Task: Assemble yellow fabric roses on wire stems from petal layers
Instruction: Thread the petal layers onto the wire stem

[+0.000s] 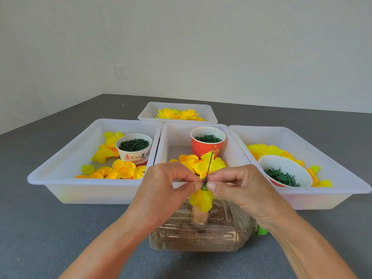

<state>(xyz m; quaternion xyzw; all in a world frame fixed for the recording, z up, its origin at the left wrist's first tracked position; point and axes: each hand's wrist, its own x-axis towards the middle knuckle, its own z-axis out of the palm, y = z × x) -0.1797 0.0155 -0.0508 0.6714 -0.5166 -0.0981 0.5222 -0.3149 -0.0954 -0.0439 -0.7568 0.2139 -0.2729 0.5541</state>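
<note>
Pinching a dark green wire stem [209, 168] from both sides, the left hand [165, 190] and right hand [241, 190] curl thumb and forefinger around it just above a yellow petal layer [202, 199], which hangs upside-down over a clear plastic bottle [201, 234] lying before the middle white tray [167, 141].

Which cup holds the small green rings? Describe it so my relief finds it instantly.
Start at the middle white plastic tray of the front three. At its far end stands a red paper cup filled with dark green rings. The two other cups are white inside, and neither of them stands in this tray.
</note>
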